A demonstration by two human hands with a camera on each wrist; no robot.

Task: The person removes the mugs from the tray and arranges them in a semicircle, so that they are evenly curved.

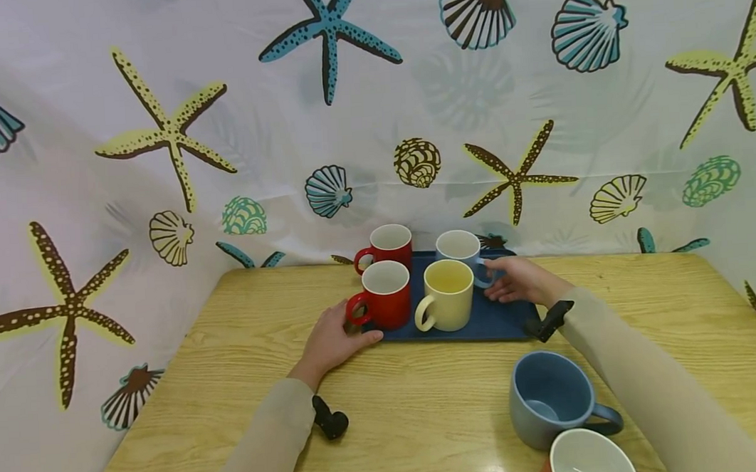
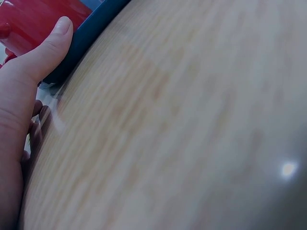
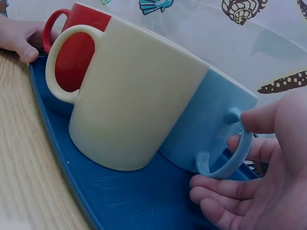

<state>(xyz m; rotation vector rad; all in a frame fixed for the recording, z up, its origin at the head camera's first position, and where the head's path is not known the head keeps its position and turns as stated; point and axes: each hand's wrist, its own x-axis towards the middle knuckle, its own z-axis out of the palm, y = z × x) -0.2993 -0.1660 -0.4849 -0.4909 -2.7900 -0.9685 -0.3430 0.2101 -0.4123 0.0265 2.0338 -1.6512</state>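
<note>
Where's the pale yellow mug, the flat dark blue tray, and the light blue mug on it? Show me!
Pale yellow mug (image 1: 454,308): head view, front of its body.
Flat dark blue tray (image 1: 506,320): head view, bare right part.
Light blue mug (image 3: 207,120): right wrist view, side of its body.

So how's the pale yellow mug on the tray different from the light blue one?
The pale yellow mug is yellow inside; the light blue mug is white inside. In the head view, the pale yellow mug's handle points left, the light blue mug's right. The right hand pinches the light blue mug's handle; neither hand touches the pale yellow mug. Both sit upright on the blue tray.
</note>
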